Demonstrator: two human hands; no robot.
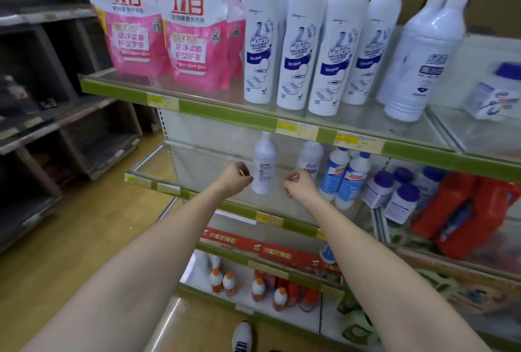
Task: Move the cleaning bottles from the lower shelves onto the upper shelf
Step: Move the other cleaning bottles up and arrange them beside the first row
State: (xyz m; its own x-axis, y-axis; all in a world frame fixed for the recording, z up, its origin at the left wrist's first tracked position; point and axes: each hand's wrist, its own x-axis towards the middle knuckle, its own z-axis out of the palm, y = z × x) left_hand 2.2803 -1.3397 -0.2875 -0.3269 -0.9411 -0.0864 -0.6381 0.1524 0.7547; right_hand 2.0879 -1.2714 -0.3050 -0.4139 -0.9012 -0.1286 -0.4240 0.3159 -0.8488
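We have both arms stretched into the second shelf (169, 188) down, because the white bottle (263, 164) we want stands alone there, toward its rear at about 12 o'clock from our hands, with the blue-capped bottles (348, 176) off at 3 o'clock. Above, the upper shelf (225, 114) already carries a row of orange-capped Mr Muscle bottles (307, 44) beside the pink refill pouches (166, 27), so space there looks tight and any newcomer probably goes toward the right end. Our left hand (235, 178) sits just beside the bottle's left flank, fingers curled inward; it may be touching the bottle, though blur keeps us from being sure. Our right hand (298, 184) hangs near its right side, fingers loosely bent and a gap showing. Neither grip has visibly closed round the bottle yet.
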